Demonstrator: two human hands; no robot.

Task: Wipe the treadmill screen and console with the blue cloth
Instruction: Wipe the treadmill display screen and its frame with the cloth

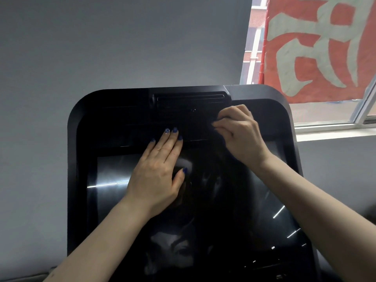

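The black treadmill console (85, 110) fills the middle of the view, with its glossy dark screen (114, 171) below a slotted top panel (189, 100). My left hand (156, 171) lies flat on the upper edge of the screen, fingers together and pointing up, holding nothing. My right hand (242, 135) is curled against the console just right of the top panel. Its fingers pinch a dark bunch of cloth (219, 133), which is mostly hidden under the hand and hard to tell from the black surface.
A grey wall (101, 47) stands behind the console. At the upper right is a window (325, 112) with a red and white banner (317, 47) hanging outside. The window sill runs just right of the console's edge.
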